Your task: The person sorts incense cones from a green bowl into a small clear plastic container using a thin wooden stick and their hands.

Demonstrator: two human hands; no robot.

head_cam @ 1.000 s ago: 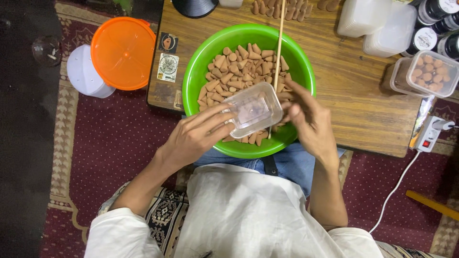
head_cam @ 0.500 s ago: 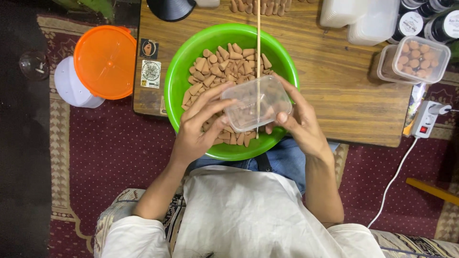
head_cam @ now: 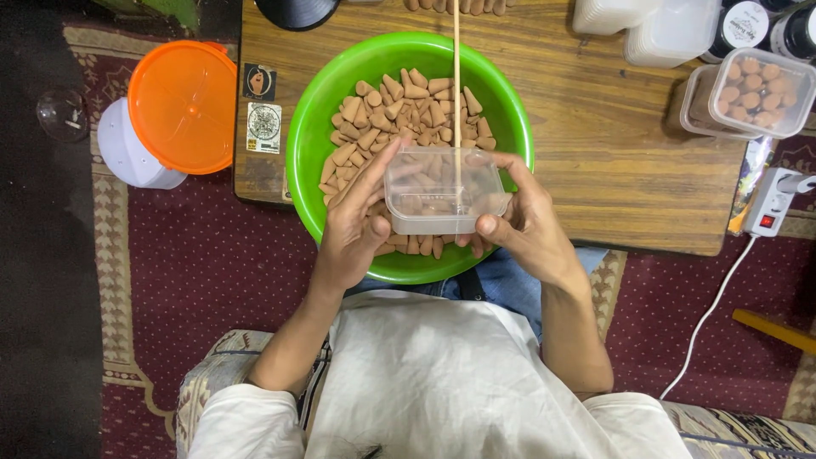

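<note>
- Head view, hands: your left hand (head_cam: pixel 355 228) and your right hand (head_cam: pixel 525 223) hold a clear plastic tub (head_cam: pixel 442 190) between them, just above the near half of a green bowl (head_cam: pixel 308 161).
- Your left fingers are curled around the tub's left end, the thumb lying up along its side; your right fingers wrap its right end, with the thumb pressed on the near right corner. Both hands are closed on the tub — neither is spread wide.
- The tub sits level, its open top facing up, and you can see brown cones through its clear walls; whether they lie inside it or only in the bowl beneath, you cannot tell.
- The green bowl holds a heap of brown cones (head_cam: pixel 408 106), mostly in its far and left parts, and rests on a wooden table (head_cam: pixel 595 144), overhanging the near edge.
- A thin wooden stick (head_cam: pixel 456 76) runs straight from the top edge of the view down over the cones and ends at the tub.
- Left of the bowl, off the table, stands a white jar with an orange lid (head_cam: pixel 183 106).
- At the far right of the table — a lidded clear box of cones (head_cam: pixel 759 92), with empty clear tubs (head_cam: pixel 671 34) beside it.
- A white power strip (head_cam: pixel 772 204) lies at the table's right edge, its cable trailing over the dark red carpet (head_cam: pixel 212 263).
</note>
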